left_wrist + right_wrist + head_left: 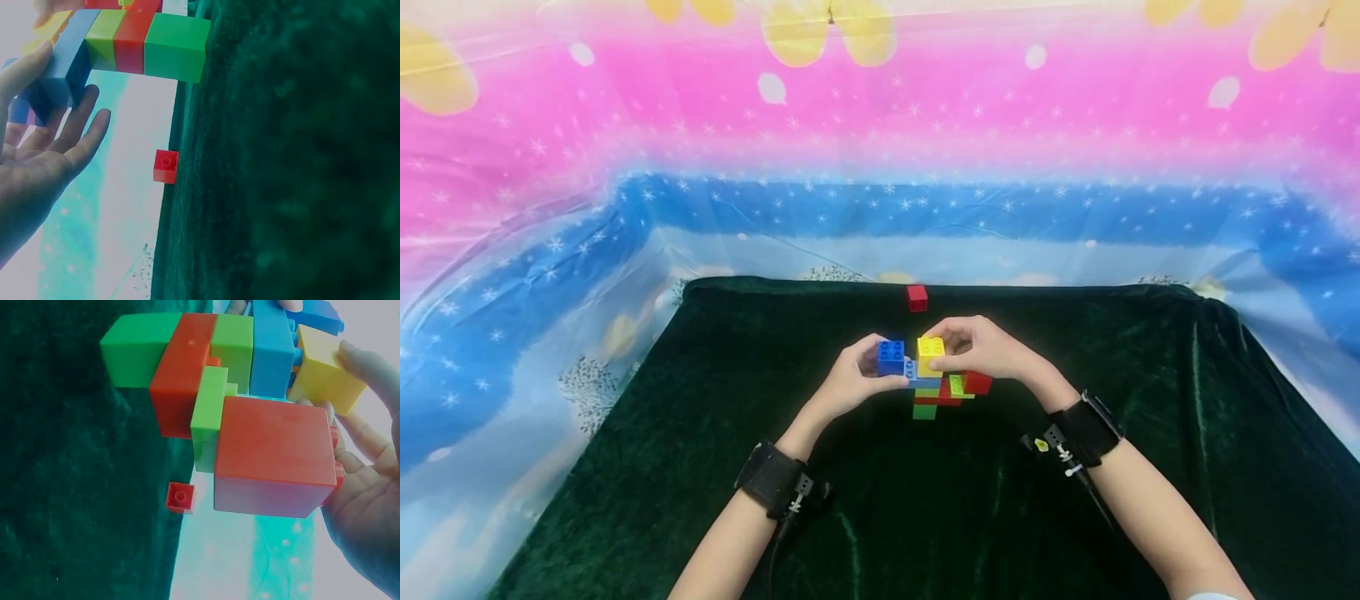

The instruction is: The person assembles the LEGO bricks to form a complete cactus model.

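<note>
Both hands hold a structure of toy building bricks above a dark green cloth. My left hand (850, 382) grips its left end, thumb on the light blue brick (922, 383) and fingers behind the dark blue brick (891, 358). My right hand (988, 346) pinches a yellow brick (328, 369) at the light blue brick's studs; it looks tilted, with some studs showing between them. Below are a lime brick (103, 40), a red brick (134, 40) and a green brick (177, 47). A thin lime piece (209, 419) and a large red brick (275, 444) jut out sideways.
A loose red brick (917, 298) lies near the far edge of the green cloth (737, 333). Behind the cloth rises a pink and blue patterned sheet (880, 150). Black straps with small cameras are worn on both wrists.
</note>
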A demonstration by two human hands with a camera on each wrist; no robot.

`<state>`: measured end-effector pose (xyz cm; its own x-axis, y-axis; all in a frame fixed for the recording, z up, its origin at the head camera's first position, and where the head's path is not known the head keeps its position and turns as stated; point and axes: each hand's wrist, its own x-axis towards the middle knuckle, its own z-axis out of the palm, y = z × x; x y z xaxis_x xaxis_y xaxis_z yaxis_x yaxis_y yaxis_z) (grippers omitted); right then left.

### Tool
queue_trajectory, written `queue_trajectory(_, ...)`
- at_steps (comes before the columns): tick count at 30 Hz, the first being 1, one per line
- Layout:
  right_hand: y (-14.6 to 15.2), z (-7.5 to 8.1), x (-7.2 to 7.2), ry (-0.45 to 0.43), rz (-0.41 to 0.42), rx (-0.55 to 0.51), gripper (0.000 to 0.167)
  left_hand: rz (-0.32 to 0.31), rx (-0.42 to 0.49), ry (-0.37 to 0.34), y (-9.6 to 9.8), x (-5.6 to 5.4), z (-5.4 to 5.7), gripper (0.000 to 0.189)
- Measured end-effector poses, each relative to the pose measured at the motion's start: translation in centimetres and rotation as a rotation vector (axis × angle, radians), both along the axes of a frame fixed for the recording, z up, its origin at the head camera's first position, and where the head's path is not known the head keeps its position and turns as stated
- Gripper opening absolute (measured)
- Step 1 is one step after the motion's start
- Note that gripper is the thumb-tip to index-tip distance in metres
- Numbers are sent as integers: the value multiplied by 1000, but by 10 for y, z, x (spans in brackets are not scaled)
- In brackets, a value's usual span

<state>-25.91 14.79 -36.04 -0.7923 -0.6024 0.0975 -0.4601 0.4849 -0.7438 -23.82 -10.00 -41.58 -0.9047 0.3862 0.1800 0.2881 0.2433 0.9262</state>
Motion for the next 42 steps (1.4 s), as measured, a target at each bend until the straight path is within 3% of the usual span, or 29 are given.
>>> queue_trajectory(9,-3,2,9,63,-23,-5,37,1,6,-22,1,1,1,44)
queue_trajectory(18,-3,-5,10,94,-30,-35,36,2,5,-9,1,-1,0,44)
queue_trajectory(25,-4,-7,8,107,-38,-15,34,0,17,6,0,-1,-2,43)
queue_trajectory(34,-5,-9,7,113,-33,24,34,-1,16,-24,1,1,-3,45)
queue_trajectory(42,-4,-6,9,143,-44,60,35,29,-3,-36,4,1,0,44)
